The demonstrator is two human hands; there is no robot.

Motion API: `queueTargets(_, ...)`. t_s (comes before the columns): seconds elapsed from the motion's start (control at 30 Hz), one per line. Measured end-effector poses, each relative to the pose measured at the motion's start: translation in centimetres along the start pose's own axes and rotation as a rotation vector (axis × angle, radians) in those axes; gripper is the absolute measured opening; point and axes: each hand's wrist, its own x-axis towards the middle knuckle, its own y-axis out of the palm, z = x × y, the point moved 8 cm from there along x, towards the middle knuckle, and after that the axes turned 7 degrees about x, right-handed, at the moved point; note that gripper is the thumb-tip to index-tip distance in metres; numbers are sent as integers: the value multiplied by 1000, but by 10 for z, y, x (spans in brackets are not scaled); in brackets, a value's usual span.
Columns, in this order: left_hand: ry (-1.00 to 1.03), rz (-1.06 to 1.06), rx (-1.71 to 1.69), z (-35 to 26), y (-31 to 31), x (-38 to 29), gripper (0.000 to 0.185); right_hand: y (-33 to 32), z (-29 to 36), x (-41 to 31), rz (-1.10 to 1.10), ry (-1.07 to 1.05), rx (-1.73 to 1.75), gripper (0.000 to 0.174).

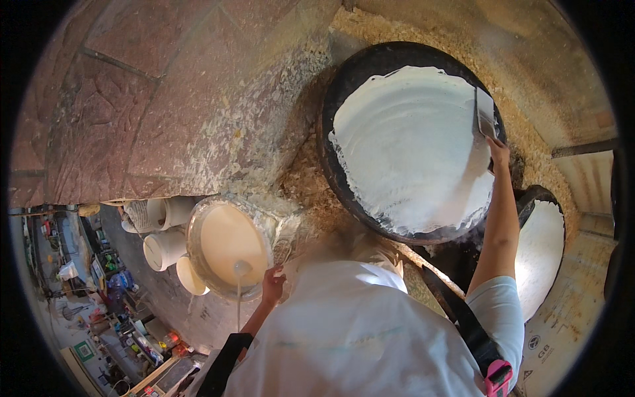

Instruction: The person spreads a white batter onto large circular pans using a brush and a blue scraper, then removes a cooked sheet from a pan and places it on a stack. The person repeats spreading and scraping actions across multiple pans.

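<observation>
My right hand [498, 153] grips a flat metal scraper [485, 111]. Its blade lies at the right side of a sheet of white batter [412, 149]. That batter covers most of a large round black griddle [330, 164], its edge ragged and its surface marked with curved streaks. My left hand [273, 287] hangs low beside a wide tub [196, 233], fingers half curled; whether anything is between them cannot be made out. Cream-coloured liquid batter [230, 238] fills much of the tub. A ladle [241, 268] rests in it, its handle [238, 307] over the near rim.
A second griddle with a white sheet [540, 258] stands right of my arm. White buckets [163, 250] cluster beyond the tub. Splattered stone-like panelling [238, 114] flanks the large griddle. Shelves of mixed goods [119, 307] fill the lower left. A printed board [555, 342] is at lower right.
</observation>
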Motion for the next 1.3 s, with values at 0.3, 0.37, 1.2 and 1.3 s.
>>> queueTargets(0.3,8,-51,14,-9,-8,17,27,178,103,-221,662,-791,-522,30)
queueTargets(0.37,30,-75,-34,-11,-10,18,26,177,116,-210,523,-802,-611,29)
queueTargets(1.2,13,-136,-21,-26,-20,11,28,138,135,-84,167,-770,-626,30)
queueTargets(1.3,-76,-164,-70,-19,-19,2,28,57,76,12,-59,-372,-708,36)
